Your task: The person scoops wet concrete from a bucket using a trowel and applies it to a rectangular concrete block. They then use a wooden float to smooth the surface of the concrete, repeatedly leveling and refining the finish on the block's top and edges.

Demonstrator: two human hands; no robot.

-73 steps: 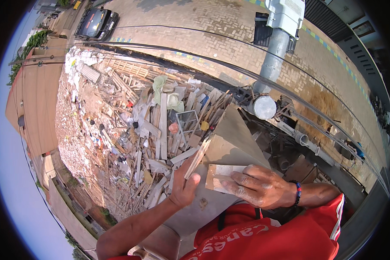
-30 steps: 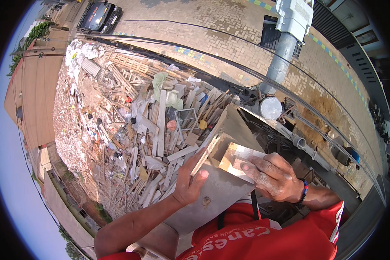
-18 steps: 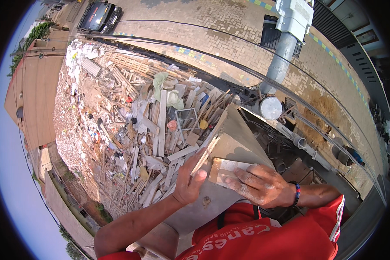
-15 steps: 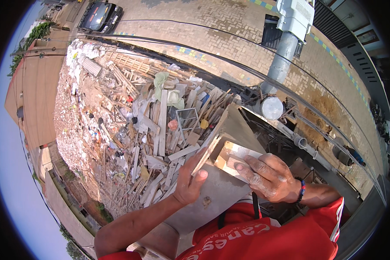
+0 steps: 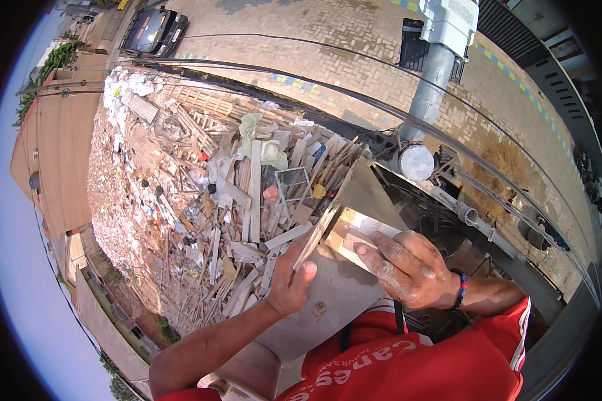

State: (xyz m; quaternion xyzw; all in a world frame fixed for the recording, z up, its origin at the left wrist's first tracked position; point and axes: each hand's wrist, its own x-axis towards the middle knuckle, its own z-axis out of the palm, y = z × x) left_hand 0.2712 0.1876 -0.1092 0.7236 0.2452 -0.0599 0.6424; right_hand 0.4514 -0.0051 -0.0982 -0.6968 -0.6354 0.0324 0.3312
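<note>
My left hand (image 5: 291, 284) grips a thin wooden strip (image 5: 316, 236), held on edge along the left side of a grey concrete ledge (image 5: 344, 294). The thumb stays on the near side of the strip; the other fingers are mostly hidden behind it. My right hand (image 5: 411, 271), dusty with grey cement, is closed over a wooden plastering float (image 5: 353, 226). Its fingers wrap round the handle on top, and the float lies on the ledge beside the strip. The float's underside is out of sight.
Far below on the left spreads a heap of scrap wood and rubble (image 5: 247, 194). Black cables (image 5: 294, 70) cross in front at height. A grey pole (image 5: 429, 93) and a white round-topped pipe (image 5: 416, 164) stand at right. A dark car (image 5: 155, 32) is parked on the paving.
The float and my right hand have shifted slightly left and away from me, closer to the strip. My left hand keeps its hold on the strip. The view has turned a little.
</note>
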